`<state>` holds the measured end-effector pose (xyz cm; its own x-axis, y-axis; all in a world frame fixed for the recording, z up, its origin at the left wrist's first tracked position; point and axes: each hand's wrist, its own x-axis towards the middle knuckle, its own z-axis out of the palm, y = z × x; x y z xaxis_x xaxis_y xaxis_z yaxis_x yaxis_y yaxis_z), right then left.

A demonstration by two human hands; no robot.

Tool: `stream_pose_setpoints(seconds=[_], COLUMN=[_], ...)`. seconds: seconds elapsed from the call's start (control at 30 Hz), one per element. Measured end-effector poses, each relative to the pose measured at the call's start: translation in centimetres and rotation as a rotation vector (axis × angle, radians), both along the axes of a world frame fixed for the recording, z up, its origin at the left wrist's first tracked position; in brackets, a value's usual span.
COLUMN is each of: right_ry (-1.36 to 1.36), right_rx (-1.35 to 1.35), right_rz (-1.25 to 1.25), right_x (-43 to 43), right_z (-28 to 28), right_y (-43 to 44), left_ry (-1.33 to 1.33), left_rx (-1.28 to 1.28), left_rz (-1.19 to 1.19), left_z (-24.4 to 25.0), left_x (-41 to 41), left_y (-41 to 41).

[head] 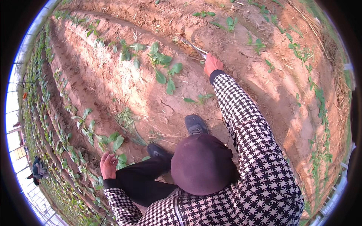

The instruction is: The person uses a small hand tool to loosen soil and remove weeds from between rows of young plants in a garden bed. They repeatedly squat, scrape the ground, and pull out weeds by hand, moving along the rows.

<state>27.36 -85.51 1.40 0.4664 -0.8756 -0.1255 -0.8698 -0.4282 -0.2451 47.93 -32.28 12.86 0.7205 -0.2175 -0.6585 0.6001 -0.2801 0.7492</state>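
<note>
My right hand [212, 63] is stretched out ahead, closed around a slim metal hand tool [195, 47]. The tool's far end reaches the soil in a furrow, where some pale plant scraps lie. Its exact kind is hard to make out. Near my bent knee, my left hand [109, 165] hangs palm up with loosely curled fingers and holds nothing that I can see. Broad green leaves [116, 141] grow just beyond it. A clump of young leafy plants [161, 59] stands on the ridge to the left of the tool.
My dark shoes [196, 124] are on the soil, beside a heap of pulled weeds [125, 118]. Small seedlings [201, 99] grow ahead of them. More planted rows [56, 118] run along the left, with another person [39, 171] far off. Dry straw [338, 70] borders the right.
</note>
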Motion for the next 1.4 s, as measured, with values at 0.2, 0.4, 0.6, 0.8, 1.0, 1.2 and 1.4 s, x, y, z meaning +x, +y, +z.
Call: stream_pose_setpoints(seconds=[0.2,0.4,0.6,0.8,1.0,1.2,1.4], right_ry=[0.226,0.320,0.426,0.478,0.499,0.294,-0.181], right_rx=[0.190,0.282,0.364,0.381,0.379,0.122,0.461], right_rz=[-0.108,-0.250,-0.347,-0.509,-0.676,-0.782,-1.006], right_x=[-4.6,-17.4,-28.8,-35.9,-40.8,-46.5,-45.4], right_z=[-2.9,-3.0,-2.6,-0.5,0.5,0.2,-4.9], right_y=[-0.7,3.1,6.9,12.7,18.5,22.5,18.9], left_ry=[-0.004,-0.027,-0.065,-0.086,-0.109,-0.071,-0.052], left_rx=[0.027,0.001,-0.022,-0.013,-0.031,-0.036,-0.053], left_rz=[0.005,-0.016,-0.025,-0.037,-0.056,-0.029,-0.067], left_z=[0.2,0.3,-0.2,-0.2,-0.2,-0.4,-1.6], left_x=[-0.1,-0.2,0.0,0.0,0.1,0.3,0.4], left_y=[-0.5,-0.8,-0.1,0.2,0.3,0.5,-0.1])
